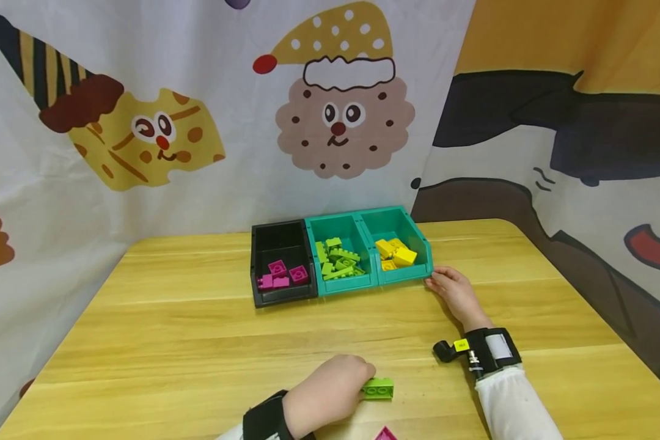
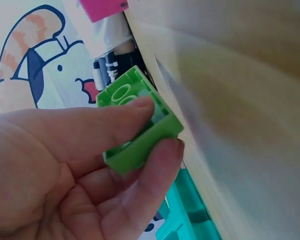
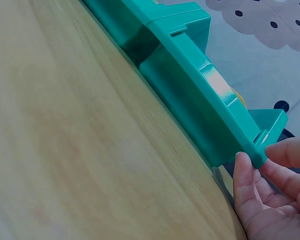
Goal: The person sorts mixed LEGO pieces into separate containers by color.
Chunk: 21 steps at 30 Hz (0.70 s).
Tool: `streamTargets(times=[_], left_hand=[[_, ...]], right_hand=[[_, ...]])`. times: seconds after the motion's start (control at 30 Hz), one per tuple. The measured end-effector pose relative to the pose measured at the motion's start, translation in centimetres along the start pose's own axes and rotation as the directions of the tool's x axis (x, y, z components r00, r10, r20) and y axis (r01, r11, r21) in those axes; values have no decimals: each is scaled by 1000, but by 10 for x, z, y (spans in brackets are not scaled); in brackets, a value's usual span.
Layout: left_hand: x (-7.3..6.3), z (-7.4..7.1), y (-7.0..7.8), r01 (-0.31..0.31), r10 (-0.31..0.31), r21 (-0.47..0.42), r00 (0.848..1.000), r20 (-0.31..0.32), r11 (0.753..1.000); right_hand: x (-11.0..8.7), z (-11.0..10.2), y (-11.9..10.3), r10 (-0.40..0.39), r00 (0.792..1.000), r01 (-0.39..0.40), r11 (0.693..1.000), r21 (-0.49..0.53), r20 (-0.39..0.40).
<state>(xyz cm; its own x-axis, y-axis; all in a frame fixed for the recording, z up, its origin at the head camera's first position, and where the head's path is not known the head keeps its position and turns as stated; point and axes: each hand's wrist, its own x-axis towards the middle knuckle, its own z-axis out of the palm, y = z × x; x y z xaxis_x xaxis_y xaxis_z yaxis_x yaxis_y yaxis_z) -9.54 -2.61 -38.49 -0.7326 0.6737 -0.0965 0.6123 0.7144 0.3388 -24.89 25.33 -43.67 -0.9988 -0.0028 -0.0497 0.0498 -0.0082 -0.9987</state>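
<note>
Close to the table's front edge, my left hand (image 1: 330, 391) pinches a green building brick (image 1: 378, 389) between thumb and fingers. The left wrist view shows the hollow underside of this brick (image 2: 135, 120), with round tubes inside. My right hand (image 1: 456, 296) grips the front right corner of the right teal bin (image 1: 404, 275), the thumb at its front face and the fingers round its side. In the right wrist view the fingertips (image 3: 243, 161) are right at that corner. Yellow bricks (image 1: 398, 253) lie in this bin.
The middle teal bin (image 1: 349, 283) holds several green bricks (image 1: 341, 260). Left of it, a black bin (image 1: 286, 297) holds several magenta bricks (image 1: 280, 275). Another magenta brick (image 1: 385, 434) shows at the bottom of the head view. A printed curtain (image 1: 242, 201) hangs behind the wooden table (image 1: 170, 342).
</note>
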Motion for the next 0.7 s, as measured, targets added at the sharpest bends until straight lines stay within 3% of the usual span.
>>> streamTargets(times=[0.43, 0.6, 0.7], left_hand=[[1, -15, -8, 32, -37, -45, 993, -109, 998], [6, -21, -16, 52, -65, -74, 982, -180, 996], [11, -27, -23, 71, -94, -100, 964, -248, 992]], right_hand=[[-3, -2, 1, 5, 1000, -5, 1000, 20, -3], [-3, -3, 1, -8, 1000, 8, 1000, 8, -9], [-2, -2, 1, -10, 1000, 10, 1000, -6, -3]])
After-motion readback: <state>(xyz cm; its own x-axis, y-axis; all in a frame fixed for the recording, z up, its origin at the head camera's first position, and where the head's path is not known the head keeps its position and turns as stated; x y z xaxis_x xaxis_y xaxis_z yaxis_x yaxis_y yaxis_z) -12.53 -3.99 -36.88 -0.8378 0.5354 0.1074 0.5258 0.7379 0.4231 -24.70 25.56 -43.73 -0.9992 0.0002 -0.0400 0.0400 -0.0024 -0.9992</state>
